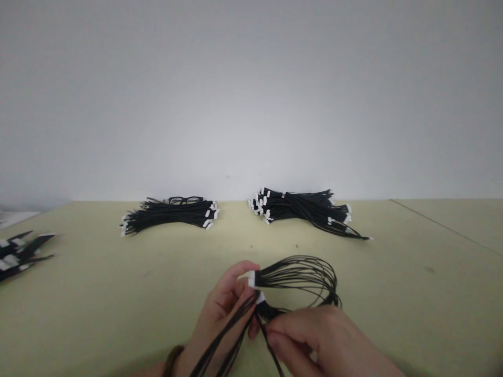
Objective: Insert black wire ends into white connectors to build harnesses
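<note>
My left hand (pixel 226 303) grips a wire harness by its white connectors, thumb and index finger closed about them. One white connector (pixel 252 278) faces up between those fingertips, and a second white connector (pixel 260 297) sits just below it. From the upper one, thin black wires (pixel 306 269) fan out and loop round to the right. My right hand (pixel 314 335) pinches a black wire below the second connector, fingertips close to my left hand. More loose black wires (pixel 220 343) hang toward me across my left palm. Part of the loop is hidden behind my right hand.
Two bundles of black wire harnesses with white connectors lie near the wall, a left bundle (pixel 168 214) and a right bundle (pixel 298 207). Black-framed glasses (pixel 185 200) rest behind the left one. More harnesses (pixel 23 254) lie at the table's far left. A seam (pixel 440 225) crosses the right side.
</note>
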A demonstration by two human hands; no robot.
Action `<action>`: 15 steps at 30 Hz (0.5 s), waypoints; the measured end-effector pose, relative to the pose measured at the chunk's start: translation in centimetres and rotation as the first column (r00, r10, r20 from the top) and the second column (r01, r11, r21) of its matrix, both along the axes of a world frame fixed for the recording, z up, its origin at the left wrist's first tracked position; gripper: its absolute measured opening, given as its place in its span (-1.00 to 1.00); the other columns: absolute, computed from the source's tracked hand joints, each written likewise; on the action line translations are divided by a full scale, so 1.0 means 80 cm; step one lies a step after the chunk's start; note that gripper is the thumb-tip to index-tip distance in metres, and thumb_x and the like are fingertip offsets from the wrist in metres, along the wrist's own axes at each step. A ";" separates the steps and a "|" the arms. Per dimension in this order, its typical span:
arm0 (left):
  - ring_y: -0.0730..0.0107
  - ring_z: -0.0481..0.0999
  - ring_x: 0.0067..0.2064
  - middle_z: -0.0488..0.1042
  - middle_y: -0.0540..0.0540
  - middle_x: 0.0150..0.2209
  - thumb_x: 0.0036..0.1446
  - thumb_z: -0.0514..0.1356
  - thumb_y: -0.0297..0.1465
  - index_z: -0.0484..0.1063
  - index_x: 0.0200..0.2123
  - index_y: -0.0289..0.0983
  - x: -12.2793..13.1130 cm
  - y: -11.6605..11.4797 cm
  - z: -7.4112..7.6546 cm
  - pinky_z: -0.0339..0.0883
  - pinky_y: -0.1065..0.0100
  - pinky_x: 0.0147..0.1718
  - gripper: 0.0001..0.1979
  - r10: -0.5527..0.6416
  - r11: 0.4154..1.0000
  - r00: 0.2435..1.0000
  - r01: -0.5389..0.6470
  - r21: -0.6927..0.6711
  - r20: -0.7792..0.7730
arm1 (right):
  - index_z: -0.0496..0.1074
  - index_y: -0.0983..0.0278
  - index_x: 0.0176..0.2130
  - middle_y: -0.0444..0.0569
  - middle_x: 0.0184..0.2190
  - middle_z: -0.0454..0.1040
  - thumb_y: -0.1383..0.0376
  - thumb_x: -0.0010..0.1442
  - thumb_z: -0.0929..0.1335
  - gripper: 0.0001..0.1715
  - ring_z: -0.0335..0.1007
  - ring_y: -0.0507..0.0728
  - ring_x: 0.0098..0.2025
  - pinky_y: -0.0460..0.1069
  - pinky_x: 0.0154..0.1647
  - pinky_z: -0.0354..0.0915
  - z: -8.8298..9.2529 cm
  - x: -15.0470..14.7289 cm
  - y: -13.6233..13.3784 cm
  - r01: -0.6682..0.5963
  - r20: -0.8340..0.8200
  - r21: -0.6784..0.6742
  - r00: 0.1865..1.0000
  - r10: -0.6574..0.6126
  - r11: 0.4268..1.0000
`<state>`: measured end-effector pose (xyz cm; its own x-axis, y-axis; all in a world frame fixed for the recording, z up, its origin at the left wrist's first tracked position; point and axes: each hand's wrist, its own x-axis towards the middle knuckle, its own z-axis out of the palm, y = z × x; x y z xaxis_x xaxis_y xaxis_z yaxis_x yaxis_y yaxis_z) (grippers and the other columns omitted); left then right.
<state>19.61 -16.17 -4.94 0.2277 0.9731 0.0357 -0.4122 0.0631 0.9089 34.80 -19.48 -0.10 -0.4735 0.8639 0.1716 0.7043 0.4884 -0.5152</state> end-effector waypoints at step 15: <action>0.58 0.21 -0.62 0.34 0.08 -0.58 -0.09 0.38 -0.27 0.44 -0.18 -0.22 0.003 -0.002 0.005 0.10 0.55 -0.65 -0.63 0.090 0.995 0.996 -0.091 -0.040 -0.014 | 0.35 0.24 -0.47 -0.26 -0.64 0.32 0.51 -0.07 0.25 -0.81 0.20 -0.04 -0.63 -0.20 -0.66 0.04 -0.011 0.001 -0.004 0.134 -0.171 -0.038 0.975 -0.139 0.990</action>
